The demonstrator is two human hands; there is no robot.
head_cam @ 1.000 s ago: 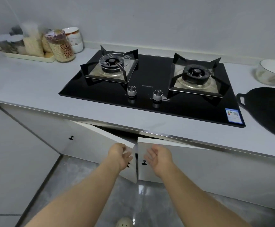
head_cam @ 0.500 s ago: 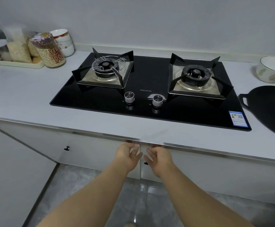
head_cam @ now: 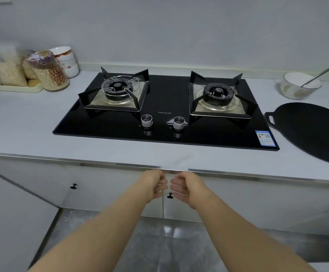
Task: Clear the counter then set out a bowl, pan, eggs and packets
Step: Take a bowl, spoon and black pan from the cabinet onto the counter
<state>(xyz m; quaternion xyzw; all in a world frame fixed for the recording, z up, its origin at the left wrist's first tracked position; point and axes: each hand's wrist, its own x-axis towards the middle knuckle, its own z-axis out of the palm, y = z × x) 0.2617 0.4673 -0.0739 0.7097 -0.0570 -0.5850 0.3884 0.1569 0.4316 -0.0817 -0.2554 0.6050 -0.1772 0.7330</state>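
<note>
Fingers (head_cam: 161,187) of left hand (head_cam: 152,185) and right hand (head_cam: 188,190) loosely curled, empty, before cabinet doors (head_cam: 110,191) just closed; bowl (head_cam: 297,90), pan (head_cam: 312,132) on desk (head_cam: 22,124) beyond, rightward; eggs, packets outstanding.

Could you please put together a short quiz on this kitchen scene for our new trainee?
1. True or false: a spoon stands in the bowl.
2. The black pan lies: A) on the left burner; B) on the counter, right of the hob; C) on the floor.
3. Fill in: both cupboard doors under the hob are ___.
Key: 1 true; 2 B; 3 shut.
</note>
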